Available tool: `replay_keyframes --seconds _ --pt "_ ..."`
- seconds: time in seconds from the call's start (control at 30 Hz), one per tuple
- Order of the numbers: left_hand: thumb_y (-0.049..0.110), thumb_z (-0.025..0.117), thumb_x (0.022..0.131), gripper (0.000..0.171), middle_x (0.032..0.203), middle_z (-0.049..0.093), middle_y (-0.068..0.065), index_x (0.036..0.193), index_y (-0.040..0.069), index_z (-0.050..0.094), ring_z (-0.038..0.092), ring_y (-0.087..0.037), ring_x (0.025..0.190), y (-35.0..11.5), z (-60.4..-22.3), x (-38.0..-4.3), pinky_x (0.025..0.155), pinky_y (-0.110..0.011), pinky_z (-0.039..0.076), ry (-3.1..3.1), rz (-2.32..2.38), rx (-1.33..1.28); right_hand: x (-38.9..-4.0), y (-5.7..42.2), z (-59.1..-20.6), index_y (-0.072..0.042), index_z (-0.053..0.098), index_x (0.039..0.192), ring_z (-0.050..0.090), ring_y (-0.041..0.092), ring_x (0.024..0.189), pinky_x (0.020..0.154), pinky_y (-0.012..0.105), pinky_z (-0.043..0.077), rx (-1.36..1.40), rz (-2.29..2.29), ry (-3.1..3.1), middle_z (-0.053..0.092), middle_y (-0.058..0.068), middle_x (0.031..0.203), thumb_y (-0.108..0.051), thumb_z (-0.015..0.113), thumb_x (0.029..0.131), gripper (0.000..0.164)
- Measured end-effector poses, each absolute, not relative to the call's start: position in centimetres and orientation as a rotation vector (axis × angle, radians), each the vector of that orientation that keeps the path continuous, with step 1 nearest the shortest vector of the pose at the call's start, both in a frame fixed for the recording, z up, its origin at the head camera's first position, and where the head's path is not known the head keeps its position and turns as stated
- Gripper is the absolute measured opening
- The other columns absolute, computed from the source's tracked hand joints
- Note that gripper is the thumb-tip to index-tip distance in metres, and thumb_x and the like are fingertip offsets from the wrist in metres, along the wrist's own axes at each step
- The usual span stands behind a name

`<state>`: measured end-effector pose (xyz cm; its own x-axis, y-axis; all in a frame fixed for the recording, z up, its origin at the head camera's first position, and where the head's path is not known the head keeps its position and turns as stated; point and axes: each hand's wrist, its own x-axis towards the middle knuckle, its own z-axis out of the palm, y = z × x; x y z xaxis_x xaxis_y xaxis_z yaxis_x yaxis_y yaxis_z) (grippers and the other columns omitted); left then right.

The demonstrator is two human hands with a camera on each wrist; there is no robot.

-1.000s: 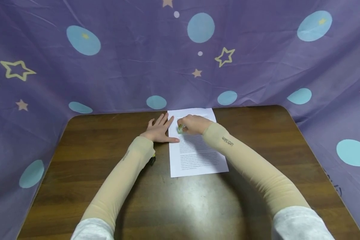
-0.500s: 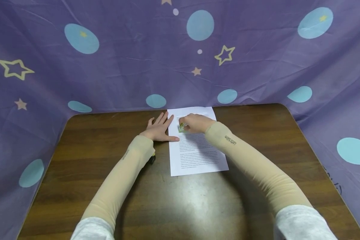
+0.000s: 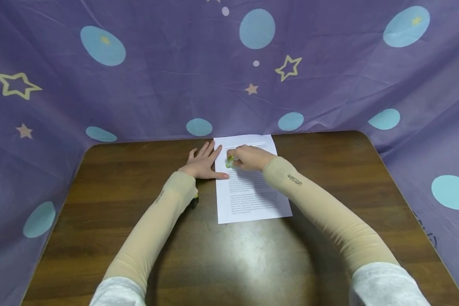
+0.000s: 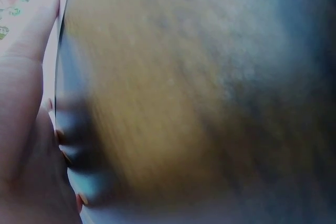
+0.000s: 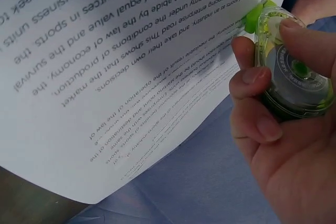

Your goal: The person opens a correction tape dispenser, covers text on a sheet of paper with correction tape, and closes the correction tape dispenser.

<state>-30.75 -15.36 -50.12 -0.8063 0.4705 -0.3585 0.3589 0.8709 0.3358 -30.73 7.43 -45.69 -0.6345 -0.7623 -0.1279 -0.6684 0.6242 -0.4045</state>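
Note:
A printed sheet of white paper [image 3: 252,208] lies at the far edge of the table. My left hand [image 3: 202,166] rests at its left margin, fingers spread and thumb over the text. In the right wrist view, my right hand [image 5: 262,119] grips a clear and green correction tape dispenser [image 5: 291,61], thumb on one side and fingers curled beneath. The dispenser's green tip end reaches the printed lines in the upper left of the page. From the head view, my fingers partly hide the dispenser. The left wrist view shows the left thumb [image 4: 23,77] close up.
The brown wooden table [image 3: 118,212] extends on both sides and in front of the sheet. A purple patterned curtain [image 3: 157,85] hangs right behind its far edge. A small black and yellow thing [image 3: 194,200] shows under the left wrist.
My right hand, still holding the correction tape dispenser, has shifted slightly right over the upper text lines, with the dispenser turning a little. The left hand keeps its place. The head view has tilted slightly.

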Motion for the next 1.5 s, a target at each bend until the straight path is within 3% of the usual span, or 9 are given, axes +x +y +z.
replay_keyframes --seconds 0.27,1.07,1.5 --pt "0.081 0.062 0.084 0.122 0.174 -0.018 -0.008 0.169 0.024 -0.004 -0.018 -0.026 0.16 -15.1 -50.3 -31.1 0.122 -0.063 -0.008 2.605 0.356 0.62 -30.4 7.6 -45.2 -0.005 0.068 0.119 0.073 0.028 0.107 0.095 0.039 0.057 -1.11 -0.422 2.577 0.075 0.013 0.117 -0.002 0.066 0.101 0.018" --pt "0.084 0.061 0.084 0.123 0.173 -0.019 -0.008 0.168 0.026 -0.007 -0.018 -0.026 0.16 -15.1 -50.2 -31.6 0.123 -0.063 -0.006 2.609 0.297 0.607 -30.6 9.5 -45.2 -0.005 0.069 0.114 0.072 0.03 0.108 0.097 0.042 0.056 -1.095 -0.451 2.593 0.075 0.013 0.115 0.001 0.065 0.1 0.016" --pt "0.084 0.062 0.082 0.124 0.174 -0.017 -0.008 0.169 0.025 -0.004 -0.017 -0.026 0.16 -15.5 -51.0 -31.4 0.123 -0.063 -0.006 2.614 0.344 0.602 -30.6 11.2 -45.7 -0.006 0.071 0.109 0.071 0.026 0.1 0.095 0.043 0.055 -1.088 -0.515 2.593 0.076 0.008 0.106 0.003 0.065 0.098 0.016"
